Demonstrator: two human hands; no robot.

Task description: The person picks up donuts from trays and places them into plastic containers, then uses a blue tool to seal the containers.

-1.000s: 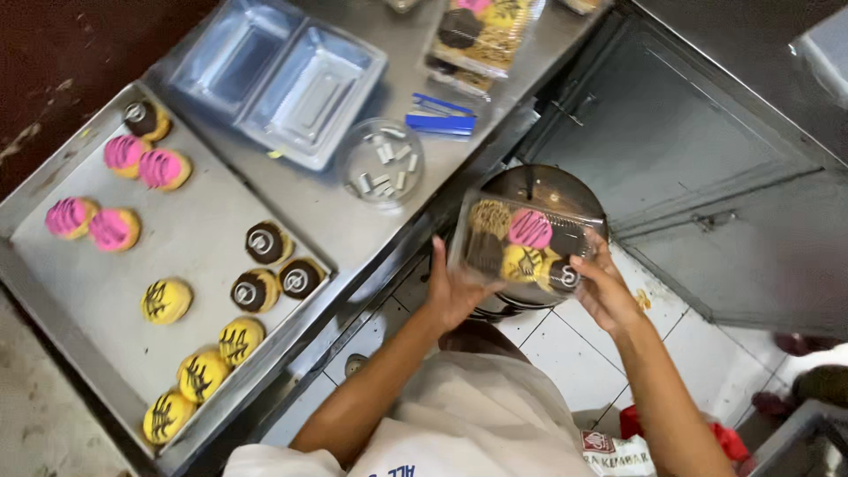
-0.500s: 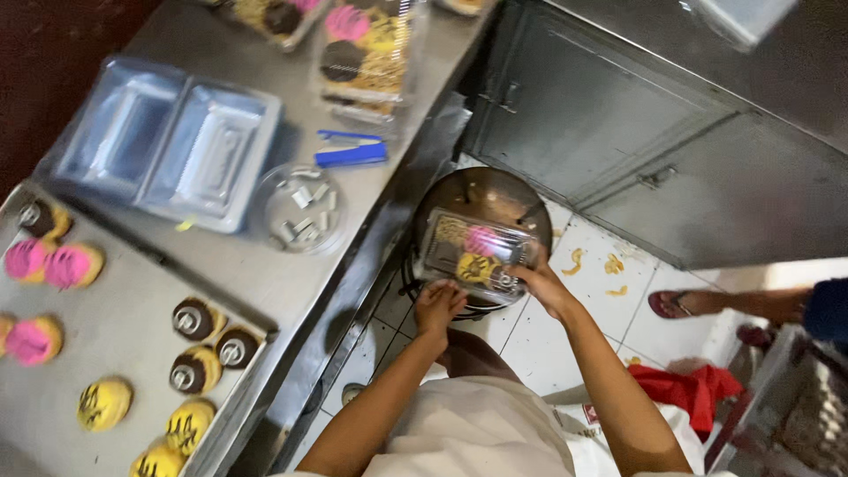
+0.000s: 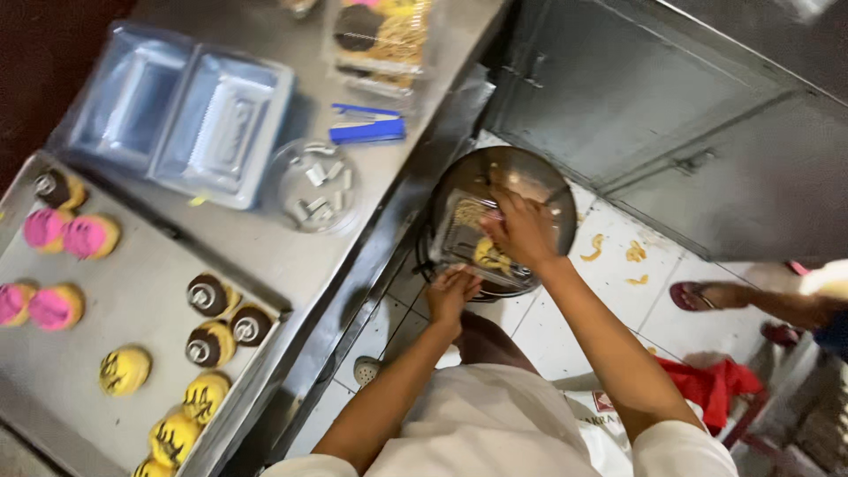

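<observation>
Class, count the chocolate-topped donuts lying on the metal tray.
4: one at the tray's far corner, three clustered by its right edge. Others may lie beyond the picture's edge.

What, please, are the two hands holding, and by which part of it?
A clear box of doughnuts, over a round bin. The right hand presses on its lid; the left hand grips its near edge.

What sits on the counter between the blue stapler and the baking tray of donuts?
In the head view, a round clear dish of small pieces lies between stapler and tray.
</observation>
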